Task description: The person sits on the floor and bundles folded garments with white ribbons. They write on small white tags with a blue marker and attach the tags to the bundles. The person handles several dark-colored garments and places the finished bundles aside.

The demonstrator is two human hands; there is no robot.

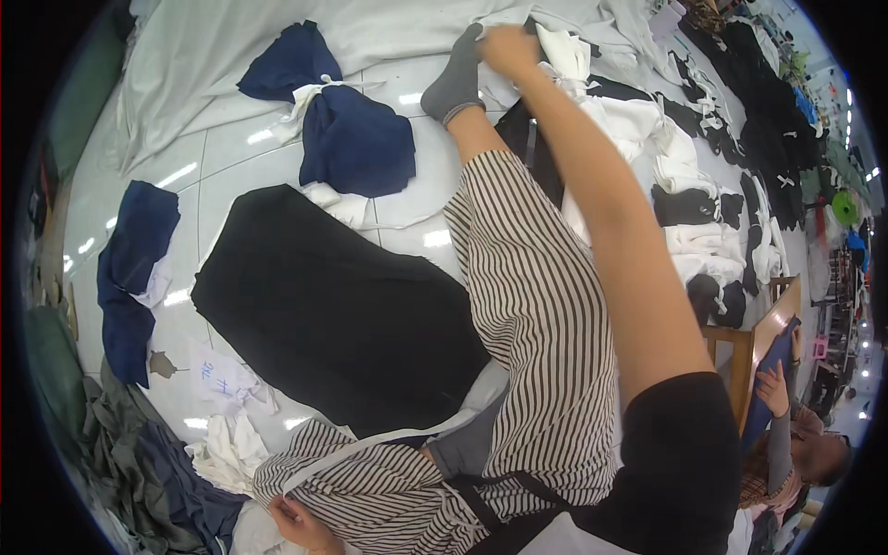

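Note:
My left hand (303, 530), low in the head view, pinches the end of a narrow white fabric strip (361, 446). The strip runs across my striped trousers along the lower edge of a large black cut fabric piece (333, 305). That piece lies flat on the tiles in front of me. My right arm is stretched far forward. At its end my right hand (509, 53), smeared by motion, is beside a white cloth bundle (562, 54) and close to my grey-socked foot (453, 79). Its fingers cannot be made out.
Navy fabric bundles, one tied with white (356, 139) and one farther left (139, 268), lie on the tiles. Many black and white bundles (689, 208) spread to the right. Crumpled dark cloth (139, 462) is at lower left. Another person (782, 453) sits by a wooden table (772, 324).

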